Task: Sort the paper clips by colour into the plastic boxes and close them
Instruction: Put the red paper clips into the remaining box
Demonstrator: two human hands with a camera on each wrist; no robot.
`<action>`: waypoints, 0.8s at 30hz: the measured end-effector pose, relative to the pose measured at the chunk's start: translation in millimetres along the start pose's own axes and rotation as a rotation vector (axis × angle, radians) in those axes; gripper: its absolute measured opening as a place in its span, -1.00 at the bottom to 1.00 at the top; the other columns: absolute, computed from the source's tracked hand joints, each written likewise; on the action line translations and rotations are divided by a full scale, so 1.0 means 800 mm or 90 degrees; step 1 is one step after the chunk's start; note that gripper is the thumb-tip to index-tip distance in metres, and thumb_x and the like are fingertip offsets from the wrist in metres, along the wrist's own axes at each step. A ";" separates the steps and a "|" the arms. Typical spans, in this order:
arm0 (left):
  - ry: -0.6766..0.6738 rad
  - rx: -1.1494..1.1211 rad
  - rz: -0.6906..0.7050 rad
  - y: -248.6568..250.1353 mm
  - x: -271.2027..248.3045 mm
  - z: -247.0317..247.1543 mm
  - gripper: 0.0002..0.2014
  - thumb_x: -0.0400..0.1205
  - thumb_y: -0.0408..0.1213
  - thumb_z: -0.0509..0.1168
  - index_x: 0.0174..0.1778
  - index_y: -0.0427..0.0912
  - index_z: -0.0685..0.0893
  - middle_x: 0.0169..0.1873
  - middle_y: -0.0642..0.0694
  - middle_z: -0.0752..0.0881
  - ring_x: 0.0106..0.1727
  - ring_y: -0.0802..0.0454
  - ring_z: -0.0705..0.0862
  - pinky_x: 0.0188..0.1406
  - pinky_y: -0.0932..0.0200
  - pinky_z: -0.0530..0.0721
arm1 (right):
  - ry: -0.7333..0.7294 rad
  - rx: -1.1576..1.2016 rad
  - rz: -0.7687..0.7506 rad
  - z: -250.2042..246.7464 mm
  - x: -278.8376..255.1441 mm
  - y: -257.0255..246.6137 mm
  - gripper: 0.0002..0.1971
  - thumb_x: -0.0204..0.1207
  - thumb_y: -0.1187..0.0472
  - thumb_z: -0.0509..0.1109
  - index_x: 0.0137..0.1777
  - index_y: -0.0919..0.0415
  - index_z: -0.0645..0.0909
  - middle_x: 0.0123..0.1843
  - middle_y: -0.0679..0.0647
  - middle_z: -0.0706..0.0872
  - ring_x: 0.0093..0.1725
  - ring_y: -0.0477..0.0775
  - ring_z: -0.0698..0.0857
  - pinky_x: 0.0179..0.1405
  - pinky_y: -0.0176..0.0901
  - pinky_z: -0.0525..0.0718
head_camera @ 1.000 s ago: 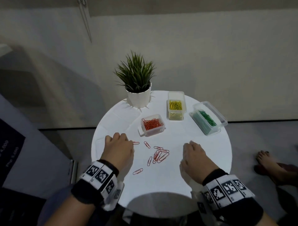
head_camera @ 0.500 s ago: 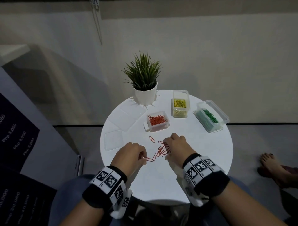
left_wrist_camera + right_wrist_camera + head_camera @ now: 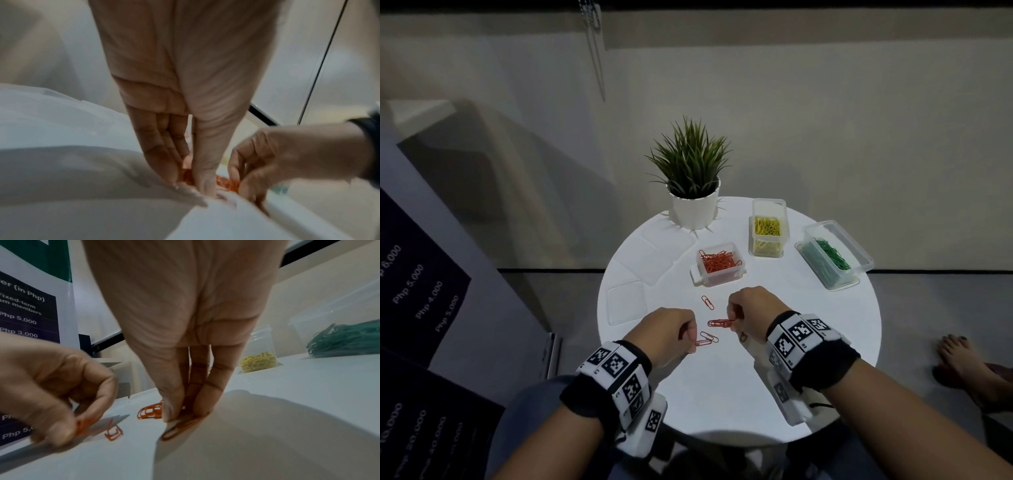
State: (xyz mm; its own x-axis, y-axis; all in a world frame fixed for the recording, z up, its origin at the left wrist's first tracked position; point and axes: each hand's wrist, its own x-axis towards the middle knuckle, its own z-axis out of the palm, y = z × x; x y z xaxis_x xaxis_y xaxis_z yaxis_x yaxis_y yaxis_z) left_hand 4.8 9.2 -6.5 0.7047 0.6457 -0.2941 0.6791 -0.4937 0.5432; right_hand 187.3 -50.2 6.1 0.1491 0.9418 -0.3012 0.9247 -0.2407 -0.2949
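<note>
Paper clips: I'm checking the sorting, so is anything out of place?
Nothing is missorted. Only red paper clips lie loose on the table; left hand and right hand each pinch some. All three boxes are open, lids aside.

My head camera looks steeply down and forward on the round table (image 3: 825, 359), plant (image 3: 690, 161) at 12 o'clock. Each wrist camera sits just above the tabletop, looking along its fingers at close range. Both wrist views share the red paper clips (image 3: 151, 411) and the opposite hand.
</note>
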 end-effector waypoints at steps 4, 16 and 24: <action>0.122 -0.123 0.045 0.024 0.020 -0.035 -0.83 0.60 -0.39 0.28 -0.17 -0.06 0.74 -0.29 0.08 0.78 -0.34 0.35 0.67 -0.29 0.41 0.55 | 0.006 -0.015 0.010 0.001 0.000 0.007 -0.86 0.55 0.27 0.31 0.03 0.18 0.68 0.09 0.10 0.74 0.14 0.10 0.65 0.03 -0.21 0.55; 0.272 0.040 0.016 0.039 0.093 -0.070 -0.93 0.50 -0.18 0.44 -0.15 0.02 0.69 -0.20 0.11 0.71 -0.16 0.09 0.66 -0.11 0.16 0.59 | 0.157 0.084 0.022 -0.066 -0.008 0.028 -0.89 0.61 0.20 0.33 -0.10 0.16 0.66 -0.05 0.10 0.73 -0.11 0.03 0.60 -0.03 -0.22 0.53; 0.001 0.108 0.085 0.008 0.027 -0.013 -0.78 0.51 -0.14 0.47 0.06 0.05 0.69 -0.03 0.16 0.66 -0.03 0.16 0.62 0.01 0.18 0.63 | 0.056 -0.216 -0.058 -0.083 0.080 -0.031 -0.67 0.49 0.20 0.44 0.22 0.28 0.60 0.21 0.21 0.65 0.19 0.21 0.65 0.19 -0.02 0.61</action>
State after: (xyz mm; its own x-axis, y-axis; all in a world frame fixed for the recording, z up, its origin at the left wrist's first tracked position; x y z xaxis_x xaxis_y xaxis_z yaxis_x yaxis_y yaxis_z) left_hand 22.0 26.0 -1.1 0.7906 0.5685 -0.2277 0.6047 -0.6660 0.4368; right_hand 196.8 31.5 54.5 0.0760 0.9761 -0.2038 0.9970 -0.0766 0.0051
